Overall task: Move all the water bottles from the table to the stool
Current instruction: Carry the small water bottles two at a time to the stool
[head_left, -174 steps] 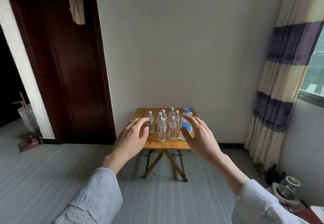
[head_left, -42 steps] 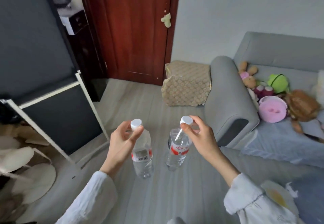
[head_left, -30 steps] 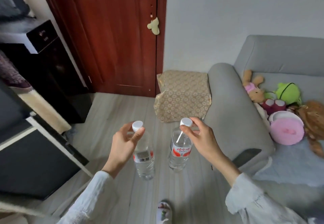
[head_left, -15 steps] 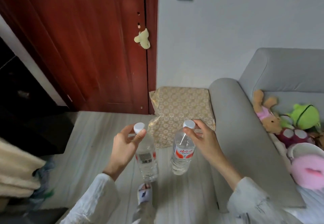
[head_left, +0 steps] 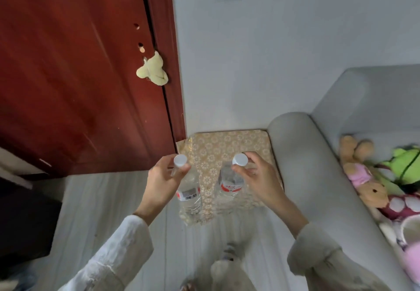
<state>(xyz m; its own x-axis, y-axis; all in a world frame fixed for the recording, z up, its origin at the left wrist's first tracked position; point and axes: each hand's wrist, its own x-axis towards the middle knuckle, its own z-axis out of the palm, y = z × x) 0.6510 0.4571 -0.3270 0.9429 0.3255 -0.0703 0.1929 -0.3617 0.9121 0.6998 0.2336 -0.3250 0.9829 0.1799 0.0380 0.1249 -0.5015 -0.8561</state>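
My left hand point(head_left: 160, 182) grips a clear water bottle point(head_left: 189, 196) by its neck, just under the white cap; the bottle hangs upright with a red and white label. My right hand point(head_left: 259, 180) holds a second clear water bottle point(head_left: 229, 183) by its white cap, also upright. Both bottles hang in the air at the near edge of the stool point(head_left: 227, 147), which is square and covered in a gold floral cloth. The table is out of view.
The stool stands against the white wall, between a dark red door point(head_left: 79, 74) on the left and the grey sofa arm point(head_left: 302, 165) on the right. Plush toys point(head_left: 372, 183) lie on the sofa. Pale plank floor point(head_left: 95, 199) runs in front.
I have walked closer to the stool, carrying both bottles. The stool now lies directly under and behind the bottles, and the door and sofa fill more of the view.
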